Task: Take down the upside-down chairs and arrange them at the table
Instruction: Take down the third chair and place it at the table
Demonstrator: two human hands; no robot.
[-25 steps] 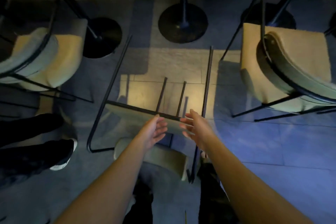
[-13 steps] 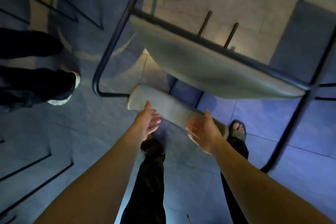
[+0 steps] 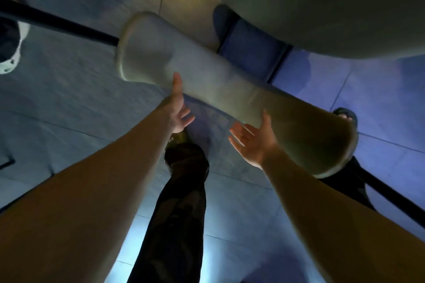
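I look steeply down at one chair. Its pale padded backrest (image 3: pixel 230 89) runs diagonally across the middle, and the pale seat (image 3: pixel 322 7) fills the top right. A black frame tube (image 3: pixel 57 24) goes off to the left. My left hand (image 3: pixel 178 110) is open beneath the backrest's near edge, thumb against the pad. My right hand (image 3: pixel 255 140) is open, palm up, just under the backrest's lower right part. Neither hand has closed on the chair. The chair's legs are out of view.
My legs in dark trousers (image 3: pixel 177 202) and my sandalled foot (image 3: pixel 345 117) stand on the grey tiled floor (image 3: pixel 69 103). Another person's white-soled shoe (image 3: pixel 10 48) is at the left edge. A second black frame tube (image 3: pixel 391 197) runs down at the lower right.
The view has tipped further down and closer to the chair; the backrest now looms larger. Both hands have dropped from the frame's crossbar to under the backrest, still open.
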